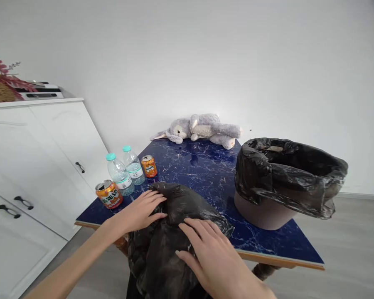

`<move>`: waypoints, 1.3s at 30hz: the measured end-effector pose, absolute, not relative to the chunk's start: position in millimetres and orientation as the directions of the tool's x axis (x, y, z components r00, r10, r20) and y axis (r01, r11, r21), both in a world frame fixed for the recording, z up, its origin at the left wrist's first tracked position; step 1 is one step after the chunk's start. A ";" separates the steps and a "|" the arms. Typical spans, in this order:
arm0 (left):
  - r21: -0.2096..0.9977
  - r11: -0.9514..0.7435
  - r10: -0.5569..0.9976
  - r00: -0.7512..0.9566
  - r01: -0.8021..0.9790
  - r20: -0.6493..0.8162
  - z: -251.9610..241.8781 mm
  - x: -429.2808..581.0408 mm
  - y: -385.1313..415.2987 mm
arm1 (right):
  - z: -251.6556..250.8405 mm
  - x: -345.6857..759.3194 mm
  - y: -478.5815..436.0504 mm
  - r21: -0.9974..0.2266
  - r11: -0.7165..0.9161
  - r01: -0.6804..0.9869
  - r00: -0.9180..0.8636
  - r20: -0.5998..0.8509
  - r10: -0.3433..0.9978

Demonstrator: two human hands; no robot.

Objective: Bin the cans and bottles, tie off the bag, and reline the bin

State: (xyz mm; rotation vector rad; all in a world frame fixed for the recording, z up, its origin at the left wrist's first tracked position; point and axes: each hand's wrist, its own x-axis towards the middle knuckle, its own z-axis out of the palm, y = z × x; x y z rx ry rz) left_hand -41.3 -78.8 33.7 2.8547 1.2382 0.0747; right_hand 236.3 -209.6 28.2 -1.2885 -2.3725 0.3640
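A crumpled black plastic bag (pixel 162 245) lies over the near edge of a blue marbled table (pixel 202 166) and hangs down below it. My left hand (pixel 141 211) rests flat on the bag's left side, fingers stretched out. On the bag's right side lies my right hand (pixel 210 253), fingers spread and pressing on the plastic. Neither hand grips anything.
A brown bin lined with a black bag (pixel 283 178) stands on the table's right. Two water bottles (pixel 126 171) and two orange cans (pixel 109 193) stand at the left edge. A grey plush toy (pixel 202 129) lies at the far edge. White cabinets (pixel 34 166) stand to the left.
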 end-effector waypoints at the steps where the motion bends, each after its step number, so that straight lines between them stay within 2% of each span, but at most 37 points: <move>1: 0.029 -0.672 0.741 0.672 0.740 0.011 21.4 -45.0 -71.5 | 20.1 229.0 -202.3 -0.435 0.476 0.764 -0.468 0.133 0.874; 4: 0.011 -0.619 0.785 0.619 0.785 -0.012 -8.3 -54.6 -42.6 | -2.8 222.3 -168.3 -0.426 0.319 0.846 -0.371 -0.042 0.928; 8: 0.008 -0.485 0.875 0.484 0.875 0.018 -35.3 -64.2 -14.3 | -11.0 237.3 -118.2 -0.293 0.253 0.922 -0.273 -0.028 0.962; 11: -0.009 -0.403 0.911 0.402 0.915 0.086 -54.1 -64.4 -11.4 | -1.5 244.3 -111.5 -0.252 0.225 0.941 -0.226 0.023 0.974; 13: -0.024 -0.353 0.923 0.352 0.935 0.152 -65.5 -60.2 -13.7 | 2.0 240.0 -129.6 -0.304 0.330 0.893 -0.320 0.084 0.944; 16: -0.032 -0.252 0.933 0.251 0.967 0.259 -76.6 -51.5 -14.9 | -9.7 223.4 -173.6 -0.410 0.608 0.680 -0.591 0.184 0.785; 19: -0.020 -0.202 0.930 0.198 0.979 0.309 -76.3 -47.3 -13.6 | -37.0 207.8 -203.5 -0.299 0.762 0.574 -0.734 0.224 0.641; 22: -0.013 -0.268 0.919 0.259 0.963 0.298 -65.5 -52.4 -16.6 | -57.7 208.1 -203.2 -0.146 0.746 0.649 -0.707 0.244 0.663; 24: -0.013 -0.351 0.900 0.342 0.936 0.270 -55.6 -60.9 -22.4 | -62.3 219.8 -193.4 -0.100 0.710 0.697 -0.676 0.240 0.697; 27: 0.033 -0.480 0.865 0.467 0.877 0.184 -42.5 -78.5 -34.6 | -64.5 250.1 -179.0 -0.079 0.669 0.739 -0.638 0.240 0.732; 30: 0.094 -0.533 0.845 0.524 0.841 0.106 -34.4 -97.1 -49.3 | -70.5 284.1 -172.0 -0.051 0.593 0.804 -0.555 0.296 0.777; 34: 0.121 -0.528 0.846 0.508 0.841 0.161 -27.1 -114.7 -72.9 | -70.2 309.4 -178.8 -0.022 0.495 0.869 -0.455 0.358 0.815; 39: 0.163 -0.557 0.827 0.526 0.814 0.199 -21.9 -119.4 -97.7 | -56.5 292.6 -199.1 -0.010 0.626 0.779 -0.595 0.302 0.745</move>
